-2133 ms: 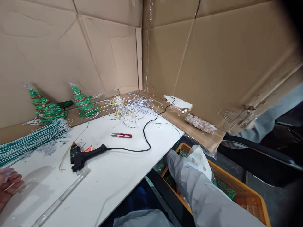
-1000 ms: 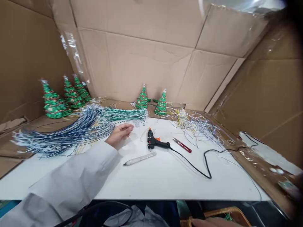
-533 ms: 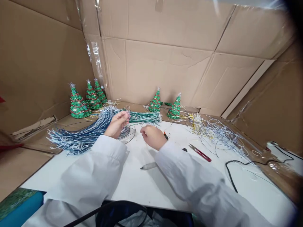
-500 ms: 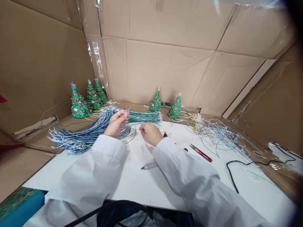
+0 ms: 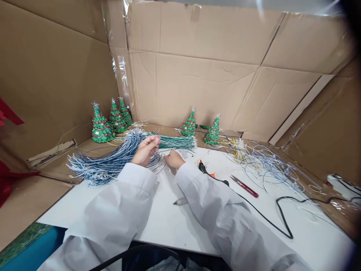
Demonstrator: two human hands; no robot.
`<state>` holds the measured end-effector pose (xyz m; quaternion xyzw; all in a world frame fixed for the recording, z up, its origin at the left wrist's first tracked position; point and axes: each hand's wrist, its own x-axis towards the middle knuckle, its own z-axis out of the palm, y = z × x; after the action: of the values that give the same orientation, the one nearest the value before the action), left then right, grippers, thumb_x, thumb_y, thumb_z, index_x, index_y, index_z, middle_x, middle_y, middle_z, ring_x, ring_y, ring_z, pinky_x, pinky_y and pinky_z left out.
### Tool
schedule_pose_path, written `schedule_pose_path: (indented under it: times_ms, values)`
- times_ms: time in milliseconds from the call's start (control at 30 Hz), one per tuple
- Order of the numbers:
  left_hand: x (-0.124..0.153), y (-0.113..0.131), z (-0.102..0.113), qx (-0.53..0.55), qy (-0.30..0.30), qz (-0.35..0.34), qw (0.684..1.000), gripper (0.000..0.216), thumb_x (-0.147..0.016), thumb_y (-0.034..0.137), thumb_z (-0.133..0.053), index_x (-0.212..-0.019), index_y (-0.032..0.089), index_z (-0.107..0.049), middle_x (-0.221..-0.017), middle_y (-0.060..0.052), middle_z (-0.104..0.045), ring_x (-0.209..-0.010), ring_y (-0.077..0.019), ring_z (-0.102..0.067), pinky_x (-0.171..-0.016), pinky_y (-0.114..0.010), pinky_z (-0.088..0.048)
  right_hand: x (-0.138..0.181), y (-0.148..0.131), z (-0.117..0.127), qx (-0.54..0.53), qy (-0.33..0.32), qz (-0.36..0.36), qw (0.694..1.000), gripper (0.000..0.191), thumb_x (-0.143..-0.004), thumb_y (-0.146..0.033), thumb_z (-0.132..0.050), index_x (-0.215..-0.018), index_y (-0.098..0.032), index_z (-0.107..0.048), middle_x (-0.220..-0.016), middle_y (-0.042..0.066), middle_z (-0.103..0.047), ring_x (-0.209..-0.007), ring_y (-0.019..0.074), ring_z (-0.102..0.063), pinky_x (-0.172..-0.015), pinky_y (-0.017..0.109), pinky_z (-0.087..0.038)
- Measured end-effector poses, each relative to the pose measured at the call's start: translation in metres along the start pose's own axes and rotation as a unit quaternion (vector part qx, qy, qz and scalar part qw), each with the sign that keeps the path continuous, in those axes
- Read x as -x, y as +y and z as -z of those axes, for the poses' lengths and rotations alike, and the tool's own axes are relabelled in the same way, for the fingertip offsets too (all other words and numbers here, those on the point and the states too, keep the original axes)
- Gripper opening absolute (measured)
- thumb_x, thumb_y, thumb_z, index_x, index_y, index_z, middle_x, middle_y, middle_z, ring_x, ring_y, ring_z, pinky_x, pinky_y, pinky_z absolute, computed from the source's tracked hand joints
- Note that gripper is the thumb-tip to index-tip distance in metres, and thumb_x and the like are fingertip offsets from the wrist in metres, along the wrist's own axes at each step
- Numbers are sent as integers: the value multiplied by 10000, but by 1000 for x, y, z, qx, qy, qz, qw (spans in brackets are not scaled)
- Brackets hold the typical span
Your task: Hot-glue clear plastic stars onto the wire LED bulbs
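Observation:
My left hand (image 5: 146,149) is raised a little over a thick bundle of blue-and-white wires (image 5: 107,165), its fingertips pinched together on something small that I cannot make out. My right hand (image 5: 174,159) rests low on the white table (image 5: 180,222) just right of it, fingers curled near a bundle of green wires (image 5: 176,142); what it holds is hidden. A black glue gun (image 5: 210,174) lies right of my right wrist. Both arms wear white sleeves.
Small green glitter trees stand at the back left (image 5: 108,120) and back centre (image 5: 202,128). Red snips (image 5: 244,186), a loose tangle of white wires (image 5: 262,162) and the gun's black cord (image 5: 278,210) lie to the right. Cardboard walls (image 5: 197,79) enclose the table.
My right arm came up from the orange basket below the table and its hand moved in beside my left hand. My view swung left to the wire bundles.

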<state>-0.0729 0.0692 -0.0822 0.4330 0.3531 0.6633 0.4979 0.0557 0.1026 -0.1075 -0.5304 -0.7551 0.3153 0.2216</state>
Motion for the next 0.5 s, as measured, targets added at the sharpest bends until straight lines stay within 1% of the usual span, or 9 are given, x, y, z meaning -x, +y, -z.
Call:
schedule_pose_path:
  times_ms: [33, 100, 200, 267, 300, 367, 400, 433, 500]
  values:
    - [1, 1, -1, 2, -1, -1, 1000, 343, -547, 370, -798, -754, 160, -622, -688, 39, -559, -555, -43, -466, -520, -147, -401, 3, 1, 5, -34, 3, -3, 999, 159, -742, -184, -491, -585, -165, -498, -607, 75, -607, -674, 188, -616, -600, 278, -453]
    - [2, 1, -3, 7, -6, -2, 1000, 334, -547, 369, -800, -731, 159, -617, -693, 37, -561, -561, -43, -468, -527, -148, -404, 13, 2, 17, -117, 12, -1, 993, 150, -745, -204, -446, -596, -182, -449, -606, 41, -580, -614, 152, -598, -576, 269, -466]
    - [6, -2, -10, 13, -25, 3, 1000, 327, -557, 367, -798, -739, 163, -619, -690, 35, -569, -573, -51, -482, -540, -154, -410, 40, 7, 38, -225, 40, 28, 973, 101, -736, -263, -411, -657, -205, -384, -711, 13, -587, -689, 119, -602, -642, 261, -489]
    - [11, -5, -17, 10, -52, 15, 998, 334, -562, 367, -797, -763, 163, -624, -694, 26, -583, -589, -64, -503, -554, -168, -418, 61, 13, 50, -291, 60, 51, 953, 130, -721, -310, -419, -677, -216, -341, -743, -5, -590, -753, 117, -609, -693, 270, -488]
    - [14, -7, -21, 4, -70, 24, 997, 340, -562, 368, -797, -768, 160, -624, -699, 18, -596, -602, -73, -518, -565, -178, -425, 72, 17, 55, -335, 65, 63, 938, 156, -711, -328, -438, -684, -219, -330, -721, -19, -582, -750, 118, -611, -693, 271, -485]
    - [20, -10, -27, -16, -113, 47, 992, 351, -558, 368, -801, -767, 149, -623, -706, -5, -625, -627, -96, -552, -588, -201, -439, 90, 28, 61, -439, 61, 77, 893, 206, -681, -330, -513, -695, -222, -339, -623, -53, -540, -646, 114, -596, -604, 246, -462]
    - [22, -12, -30, -28, -134, 58, 989, 353, -558, 366, -802, -765, 145, -622, -702, -14, -637, -630, -105, -563, -597, -211, -443, 98, 35, 63, -464, 57, 73, 881, 216, -670, -325, -548, -704, -222, -362, -568, -69, -507, -562, 104, -561, -526, 221, -425]
    - [25, -13, -32, -38, -154, 69, 985, 352, -558, 362, -802, -765, 142, -621, -691, -19, -645, -624, -110, -570, -600, -219, -444, 103, 41, 64, -474, 54, 66, 876, 217, -661, -323, -578, -716, -220, -394, -517, -84, -467, -481, 91, -503, -457, 203, -366]
    - [29, -17, -35, -53, -182, 86, 978, 350, -557, 354, -804, -766, 140, -622, -657, -19, -651, -585, -108, -565, -583, -221, -436, 110, 51, 63, -449, 63, 54, 890, 217, -655, -345, -613, -743, -203, -473, -462, -97, -401, -397, 67, -369, -392, 193, -245]
